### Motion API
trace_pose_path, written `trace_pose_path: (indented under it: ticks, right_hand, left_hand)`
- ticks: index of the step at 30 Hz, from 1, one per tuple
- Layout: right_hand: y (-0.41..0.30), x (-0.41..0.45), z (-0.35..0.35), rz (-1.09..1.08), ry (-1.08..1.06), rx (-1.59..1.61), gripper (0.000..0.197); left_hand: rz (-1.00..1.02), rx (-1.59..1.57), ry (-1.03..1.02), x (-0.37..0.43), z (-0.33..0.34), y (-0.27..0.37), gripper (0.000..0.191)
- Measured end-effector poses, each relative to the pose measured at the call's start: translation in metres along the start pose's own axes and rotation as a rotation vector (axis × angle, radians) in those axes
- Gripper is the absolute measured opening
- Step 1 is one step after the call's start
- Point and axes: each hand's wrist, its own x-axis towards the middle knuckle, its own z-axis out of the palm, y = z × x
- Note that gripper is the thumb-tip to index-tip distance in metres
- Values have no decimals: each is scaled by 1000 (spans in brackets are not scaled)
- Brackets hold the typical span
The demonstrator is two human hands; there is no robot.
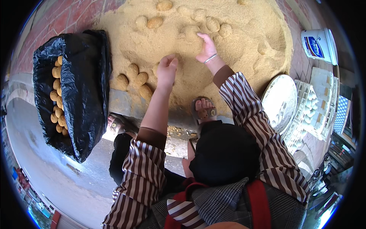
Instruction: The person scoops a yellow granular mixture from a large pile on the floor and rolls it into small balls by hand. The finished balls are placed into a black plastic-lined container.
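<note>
A wide heap of tan husks or coarse powder point(240, 37) lies before me. My left hand point(168, 68) is above its near middle, fingers curled, with nothing visible in them; an egg-shaped lump lies partly hidden beside it. To the right, my right hand point(207, 47), with a bangle at the wrist, has thumb and fingers apart and holds nothing. Just beyond it is a half-buried coated lump point(190, 31). Several husk-coated, egg-shaped lumps point(141, 78) rest left of my left hand, others point(213, 24) at the far side of the heap.
At left stands a container lined with a black plastic bag point(85, 86), holding several coated lumps point(58, 111). At right are a round basin with a whitish coating point(278, 100), egg trays point(323, 97) with pale eggs point(310, 110), and a white bucket point(320, 45). My sandalled feet are near the heap's edge.
</note>
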Motion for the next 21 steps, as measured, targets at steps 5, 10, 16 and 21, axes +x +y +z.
trace_pose_path:
  ticks: [5,10,16,21]
  right_hand:
    - [17,-41,0,-96,-103,-449,55]
    - [22,-39,9,-550,-199,-972,48]
    - [56,-84,35,-962,-300,-1302,51]
    - [32,-75,52,-564,-41,-1273,57]
  left_hand:
    - [-135,-614,-173,-9,16,17,59]
    - [-168,-833,-269,-17,26,24,65]
    - [-186,-880,-220,-16,19,24,67]
    - [-62,-624,-250,-33,33,30,65]
